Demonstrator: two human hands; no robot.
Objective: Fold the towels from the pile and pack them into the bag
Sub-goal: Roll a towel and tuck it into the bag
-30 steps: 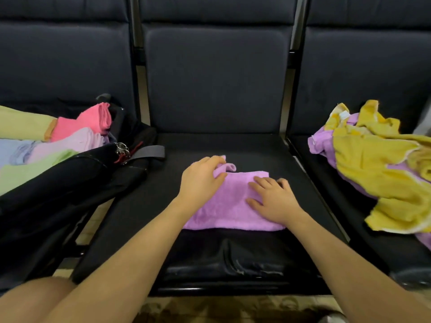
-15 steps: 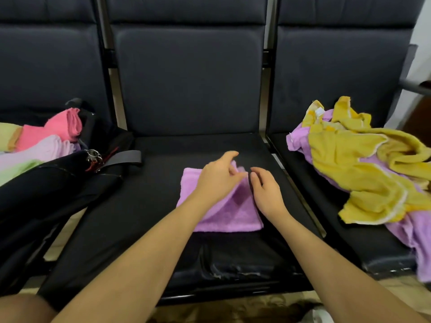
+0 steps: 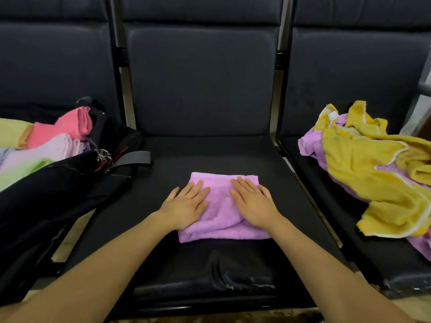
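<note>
A folded purple towel [image 3: 221, 213] lies on the middle black seat [image 3: 210, 155]. My left hand [image 3: 186, 206] presses flat on its left half, fingers straight. My right hand [image 3: 253, 202] presses flat on its right half in the same way. On the left seat an open black bag [image 3: 58, 190] holds several folded towels, among them a pink one [image 3: 67, 127], a pale lilac one [image 3: 46, 150] and a light green one [image 3: 21, 171]. On the right seat lies the pile of unfolded towels [image 3: 373, 169], yellow cloth over purple.
Three dark padded seats stand in a row with metal frame bars [image 3: 282, 101] between them. A grey bag strap [image 3: 134, 157] reaches onto the middle seat's left edge. The middle seat's front cushion [image 3: 221, 271] is creased and worn. Floor shows below the seats.
My left hand carried the towel's left part over to the right, folding it smaller. Both hands now lie flat on the folded towel. The view swung right, then back.
</note>
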